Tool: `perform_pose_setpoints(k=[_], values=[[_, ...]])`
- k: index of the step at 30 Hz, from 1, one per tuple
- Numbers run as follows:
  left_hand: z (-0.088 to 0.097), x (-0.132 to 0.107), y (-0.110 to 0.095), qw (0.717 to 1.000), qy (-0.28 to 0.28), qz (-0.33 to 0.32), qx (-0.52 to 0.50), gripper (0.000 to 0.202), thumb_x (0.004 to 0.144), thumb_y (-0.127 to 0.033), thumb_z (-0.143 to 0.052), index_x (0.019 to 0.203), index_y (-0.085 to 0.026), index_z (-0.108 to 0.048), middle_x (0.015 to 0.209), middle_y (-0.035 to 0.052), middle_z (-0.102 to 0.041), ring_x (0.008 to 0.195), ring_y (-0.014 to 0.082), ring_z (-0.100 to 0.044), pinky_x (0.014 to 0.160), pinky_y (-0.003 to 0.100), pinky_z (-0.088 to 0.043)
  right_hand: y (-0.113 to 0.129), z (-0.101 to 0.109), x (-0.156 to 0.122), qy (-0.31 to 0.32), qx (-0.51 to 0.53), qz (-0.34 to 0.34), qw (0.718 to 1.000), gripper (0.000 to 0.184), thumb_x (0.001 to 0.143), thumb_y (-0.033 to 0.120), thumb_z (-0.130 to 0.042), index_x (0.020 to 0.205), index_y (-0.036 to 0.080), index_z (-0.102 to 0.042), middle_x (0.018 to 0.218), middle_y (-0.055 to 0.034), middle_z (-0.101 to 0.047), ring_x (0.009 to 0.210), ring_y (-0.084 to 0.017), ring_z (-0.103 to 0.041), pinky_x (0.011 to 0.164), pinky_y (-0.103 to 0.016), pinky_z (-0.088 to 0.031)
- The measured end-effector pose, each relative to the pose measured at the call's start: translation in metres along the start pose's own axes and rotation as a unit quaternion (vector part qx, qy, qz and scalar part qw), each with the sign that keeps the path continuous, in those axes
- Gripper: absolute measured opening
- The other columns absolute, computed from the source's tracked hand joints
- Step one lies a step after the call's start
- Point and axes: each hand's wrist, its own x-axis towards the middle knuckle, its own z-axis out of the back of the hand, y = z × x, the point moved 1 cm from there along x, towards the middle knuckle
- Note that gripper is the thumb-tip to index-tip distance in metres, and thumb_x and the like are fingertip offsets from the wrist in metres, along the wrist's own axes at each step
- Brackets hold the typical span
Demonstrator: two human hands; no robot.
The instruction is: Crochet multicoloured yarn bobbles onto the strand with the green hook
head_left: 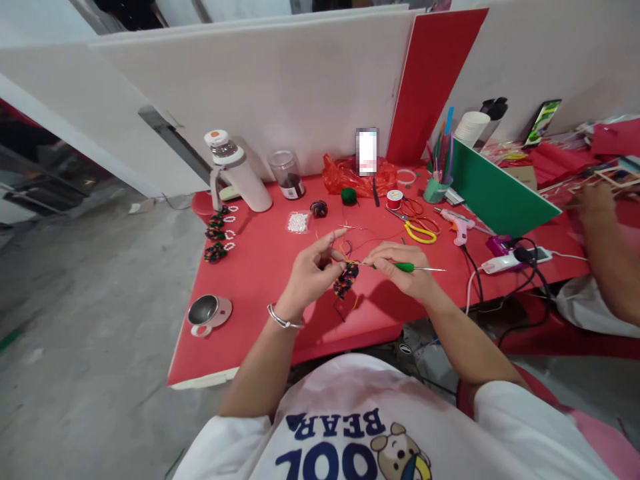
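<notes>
My left hand (314, 270) pinches a small multicoloured crocheted piece (346, 279) above the red table (260, 267), its index finger raised with thin yarn running over it. My right hand (403, 267) is closed on a crochet hook with a green handle (405, 267); the metal shaft pokes out to the right and the tip meets the piece. Loose coloured yarn strands trail from the piece toward the back of the table. A silver bangle sits on my left wrist.
Three finished crocheted pieces (216, 233) with white bead loops lie at the left, near a white bottle (235, 172), a jar (287, 175), white beads (299, 222) and a metal cup lid (204, 312). Yellow scissors (420, 232), glue gun (457, 225), power strip (515, 260). Another person's arm (605, 247) works at right.
</notes>
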Motion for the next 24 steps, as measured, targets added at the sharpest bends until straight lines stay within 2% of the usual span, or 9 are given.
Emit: perform_pose_setpoints(k=[5,9,15,20,24], values=[[0.001,0.001,0.003,1.000,0.006,-0.001,-0.004,0.069,0.075,-0.016,-0.070,0.143,-0.013,-0.057,0.075,-0.0002,-0.067,0.064,0.0106,-0.058,0.060,0.022,-0.045,-0.003,0.001,-0.001,0.011,0.024,-0.021,0.999,0.015,0.096,0.027,-0.064,0.095,0.024,-0.078,0.093,-0.0047,-0.079,0.088,-0.019,-0.074,0.084,-0.034,-0.059],[-0.001,0.002,0.004,1.000,0.011,-0.009,-0.027,0.067,0.075,-0.016,-0.073,0.140,-0.014,-0.060,0.076,0.0005,-0.069,0.067,0.0107,-0.059,0.062,0.022,-0.046,-0.006,0.001,-0.002,-0.006,0.070,-0.059,0.996,0.018,0.097,0.031,-0.063,0.092,0.023,-0.078,0.090,-0.0041,-0.080,0.085,-0.018,-0.074,0.080,-0.033,-0.060],[-0.003,0.004,0.008,0.998,0.006,-0.017,-0.060,0.065,0.074,-0.016,-0.078,0.137,-0.016,-0.063,0.101,0.0078,-0.074,0.077,0.0118,-0.065,0.066,0.022,-0.049,-0.011,-0.004,-0.009,-0.030,0.082,-0.092,0.992,0.022,0.097,0.037,-0.063,0.092,0.023,-0.079,0.090,-0.0039,-0.080,0.086,-0.018,-0.073,0.080,-0.033,-0.060],[-0.002,0.002,0.008,0.995,0.004,-0.007,-0.095,0.062,0.077,-0.024,-0.080,0.136,-0.015,-0.064,0.088,0.0068,-0.076,0.078,0.0154,-0.068,0.069,0.025,-0.052,-0.014,-0.008,-0.011,-0.043,0.116,-0.099,0.987,0.021,0.097,0.037,-0.063,0.093,0.024,-0.080,0.090,-0.0038,-0.080,0.086,-0.018,-0.073,0.079,-0.032,-0.060],[-0.001,0.000,0.006,0.995,0.008,0.001,-0.097,0.067,0.074,-0.021,-0.082,0.138,-0.014,-0.062,0.088,0.0069,-0.076,0.076,0.0144,-0.068,0.067,0.024,-0.050,-0.012,-0.010,-0.012,-0.046,0.113,-0.091,0.988,0.020,0.098,0.034,-0.063,0.094,0.025,-0.080,0.090,-0.0029,-0.080,0.087,-0.017,-0.073,0.080,-0.030,-0.060]])
